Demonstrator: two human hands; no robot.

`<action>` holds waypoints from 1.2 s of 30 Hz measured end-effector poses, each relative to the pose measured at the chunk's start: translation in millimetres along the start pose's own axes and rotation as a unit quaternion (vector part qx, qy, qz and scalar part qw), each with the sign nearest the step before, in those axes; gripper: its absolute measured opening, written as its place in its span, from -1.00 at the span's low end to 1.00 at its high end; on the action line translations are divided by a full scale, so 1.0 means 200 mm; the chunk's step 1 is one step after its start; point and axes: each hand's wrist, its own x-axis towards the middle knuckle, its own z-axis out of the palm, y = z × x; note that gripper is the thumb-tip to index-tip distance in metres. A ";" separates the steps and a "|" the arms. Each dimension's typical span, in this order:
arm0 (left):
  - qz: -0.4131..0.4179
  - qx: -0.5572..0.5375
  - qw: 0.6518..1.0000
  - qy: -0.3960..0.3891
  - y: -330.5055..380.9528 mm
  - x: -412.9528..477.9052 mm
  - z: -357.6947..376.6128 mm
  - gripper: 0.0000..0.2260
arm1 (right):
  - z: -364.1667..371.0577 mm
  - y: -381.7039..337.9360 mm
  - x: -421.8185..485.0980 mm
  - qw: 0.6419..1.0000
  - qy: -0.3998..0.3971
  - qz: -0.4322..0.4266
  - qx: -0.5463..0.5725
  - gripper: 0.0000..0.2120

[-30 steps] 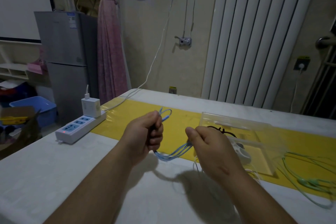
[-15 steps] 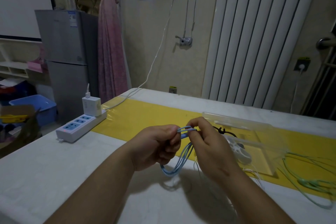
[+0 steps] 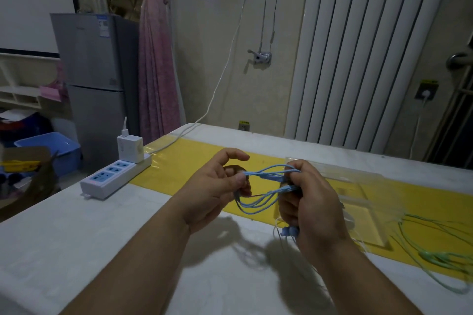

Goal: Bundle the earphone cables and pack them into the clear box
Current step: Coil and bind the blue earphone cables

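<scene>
The left hand (image 3: 217,194) pinches and right hand (image 3: 313,202) grips one blue earphone cable (image 3: 266,174) near one clear box (image 3: 363,202).

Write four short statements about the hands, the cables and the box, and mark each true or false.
1. The left hand and right hand both hold the blue cable. True.
2. A green cable lies on the table right of the clear box. True.
3. The blue cable lies inside the clear box. False: it is held in front of the box, above the table.
4. The power strip has nothing plugged in. False: a white charger sits in it.
</scene>
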 end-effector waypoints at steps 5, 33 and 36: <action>-0.005 0.085 0.991 0.106 0.01 0.01 0.00 -0.90 | -0.02 0.00 0.00 1.000 -0.022 0.003 -0.006 -0.73; -0.087 0.140 0.966 0.200 0.00 0.01 -0.07 -0.84 | 0.02 0.10 -0.01 0.856 -0.147 0.017 -0.495 -0.65; -0.091 0.203 0.955 0.198 -0.02 0.02 -0.07 -0.84 | 0.03 0.12 -0.02 0.811 -0.173 0.052 -0.556 -0.61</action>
